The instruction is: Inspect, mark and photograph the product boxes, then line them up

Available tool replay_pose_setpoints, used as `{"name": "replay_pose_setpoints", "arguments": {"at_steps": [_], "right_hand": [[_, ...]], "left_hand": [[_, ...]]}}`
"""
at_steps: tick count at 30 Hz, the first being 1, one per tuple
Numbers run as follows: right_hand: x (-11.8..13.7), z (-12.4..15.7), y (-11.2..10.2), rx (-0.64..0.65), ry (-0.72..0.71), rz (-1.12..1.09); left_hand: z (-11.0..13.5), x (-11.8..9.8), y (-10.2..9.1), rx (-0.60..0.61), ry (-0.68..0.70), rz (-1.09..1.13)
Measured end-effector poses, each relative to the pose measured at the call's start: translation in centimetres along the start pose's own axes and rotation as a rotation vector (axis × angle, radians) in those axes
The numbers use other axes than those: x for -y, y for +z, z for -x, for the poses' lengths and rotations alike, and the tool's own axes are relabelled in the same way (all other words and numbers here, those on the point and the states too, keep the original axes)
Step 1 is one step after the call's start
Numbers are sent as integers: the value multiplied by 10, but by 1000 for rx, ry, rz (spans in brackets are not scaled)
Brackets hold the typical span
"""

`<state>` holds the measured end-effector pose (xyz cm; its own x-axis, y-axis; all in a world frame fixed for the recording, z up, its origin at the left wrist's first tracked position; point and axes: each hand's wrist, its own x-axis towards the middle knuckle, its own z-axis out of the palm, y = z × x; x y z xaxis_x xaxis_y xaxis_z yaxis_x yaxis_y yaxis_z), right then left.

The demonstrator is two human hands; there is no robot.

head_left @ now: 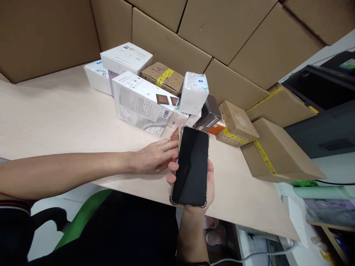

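A smartphone (192,166) in a clear-edged case, its screen dark, is gripped from below by my right hand (210,181). The fingers of that hand curl round the phone's left edge, above the front of the table. Just left of it, my left hand (154,157) rests low over the tabletop, fingers stretched toward the phone's edge; the fingertips are partly covered. Nothing shows in its grasp. A small orange printed box (176,133) lies just past those fingertips, mostly hidden by the phone. Behind it leans a white printed box (144,103) with a barcode.
White tissue packs (194,92) and a brown carton with yellow tape (163,77) are piled behind. To the right stand a dark box (209,111), a dotted carton (237,122) and a larger carton (280,151). Stacked cardboard boxes (169,44) wall off the table's (69,122) back.
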<state>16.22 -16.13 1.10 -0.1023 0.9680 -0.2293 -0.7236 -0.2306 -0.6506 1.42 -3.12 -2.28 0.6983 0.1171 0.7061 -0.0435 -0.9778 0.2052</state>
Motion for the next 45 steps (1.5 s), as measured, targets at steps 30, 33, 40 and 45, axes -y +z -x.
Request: {"name": "replay_pose_setpoints", "arguments": {"at_steps": [30, 33, 40, 45], "right_hand": [[55, 56, -45, -389, -311, 342], [77, 77, -81, -692, -432, 658], [99, 95, -145, -960, -300, 1753], [89, 87, -163, -868, -272, 2003]], "left_hand": [[4, 1, 4, -6, -51, -61], [3, 0, 5, -28, -67, -57], [2, 2, 7, -96, -75, -99], [4, 2, 6, -78, -83, -112]]}}
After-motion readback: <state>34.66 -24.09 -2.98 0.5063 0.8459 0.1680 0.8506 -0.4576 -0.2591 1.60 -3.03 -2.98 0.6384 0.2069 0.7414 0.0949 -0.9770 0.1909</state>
